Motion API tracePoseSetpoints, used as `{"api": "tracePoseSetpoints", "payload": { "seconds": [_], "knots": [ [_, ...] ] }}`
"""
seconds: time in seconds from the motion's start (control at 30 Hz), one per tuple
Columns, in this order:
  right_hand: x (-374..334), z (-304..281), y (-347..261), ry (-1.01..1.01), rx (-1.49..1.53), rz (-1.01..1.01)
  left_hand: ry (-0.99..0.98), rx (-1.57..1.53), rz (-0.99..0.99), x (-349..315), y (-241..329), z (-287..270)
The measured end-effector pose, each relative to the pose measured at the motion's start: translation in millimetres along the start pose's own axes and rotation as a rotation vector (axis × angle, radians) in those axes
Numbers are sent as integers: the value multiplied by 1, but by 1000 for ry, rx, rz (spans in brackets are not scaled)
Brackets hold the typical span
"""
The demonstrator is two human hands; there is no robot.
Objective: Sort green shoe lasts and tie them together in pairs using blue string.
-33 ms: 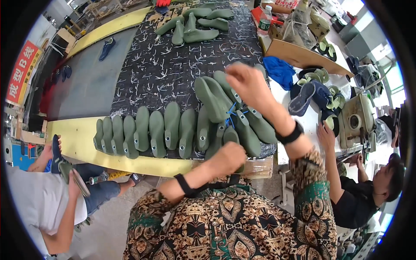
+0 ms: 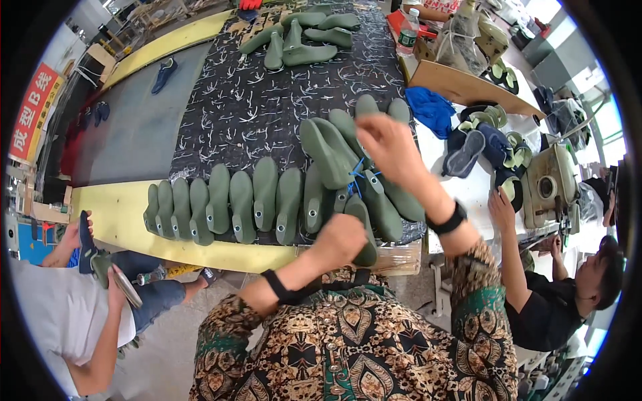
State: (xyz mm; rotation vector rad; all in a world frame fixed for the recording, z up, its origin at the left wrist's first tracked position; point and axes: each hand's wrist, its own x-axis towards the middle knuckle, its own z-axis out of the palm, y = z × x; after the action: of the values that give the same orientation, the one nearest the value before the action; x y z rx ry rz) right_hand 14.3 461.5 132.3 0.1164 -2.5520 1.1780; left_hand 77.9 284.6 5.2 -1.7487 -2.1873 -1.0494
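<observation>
Green shoe lasts lie bunched in front of me, among them a large last (image 2: pixel 324 150) on top. Blue string (image 2: pixel 356 172) runs between their heel ends. My left hand (image 2: pixel 342 238) is closed at the near side of the bunch, beside a narrow last (image 2: pixel 362 224); what its fingers hold, if anything, is hidden. Over the right part of the bunch, my right hand (image 2: pixel 389 146) is raised with its fingers curled together. Whether string is pinched there is too small to make out. Left of the bunch stretches a row of single lasts (image 2: pixel 265 194).
More lasts (image 2: pixel 294 50) lie at the far end of the black, thread-strewn table covering (image 2: pixel 247 127). A blue cloth (image 2: pixel 431 110), a water bottle (image 2: pixel 407 33) and navy shoes (image 2: pixel 466 152) are at right. One co-worker (image 2: pixel 80 321) holds a shoe at left; another (image 2: pixel 555 294) sits at right.
My left hand has shifted slightly left, showing more of the narrow last beside it. My right hand has come a little lower and nearer, uncovering lasts behind it.
</observation>
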Motion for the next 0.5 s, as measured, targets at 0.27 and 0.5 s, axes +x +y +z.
{"api": "tracePoseSetpoints", "payload": {
  "seconds": [0.27,0.5],
  "knots": [
    [-186,83,56,-177,-399,237,139,-172,-626,-16,4,-7],
    [-165,101,41,-84,-153,475,-133,-172,-941,-12,-10,5]
  ]
}}
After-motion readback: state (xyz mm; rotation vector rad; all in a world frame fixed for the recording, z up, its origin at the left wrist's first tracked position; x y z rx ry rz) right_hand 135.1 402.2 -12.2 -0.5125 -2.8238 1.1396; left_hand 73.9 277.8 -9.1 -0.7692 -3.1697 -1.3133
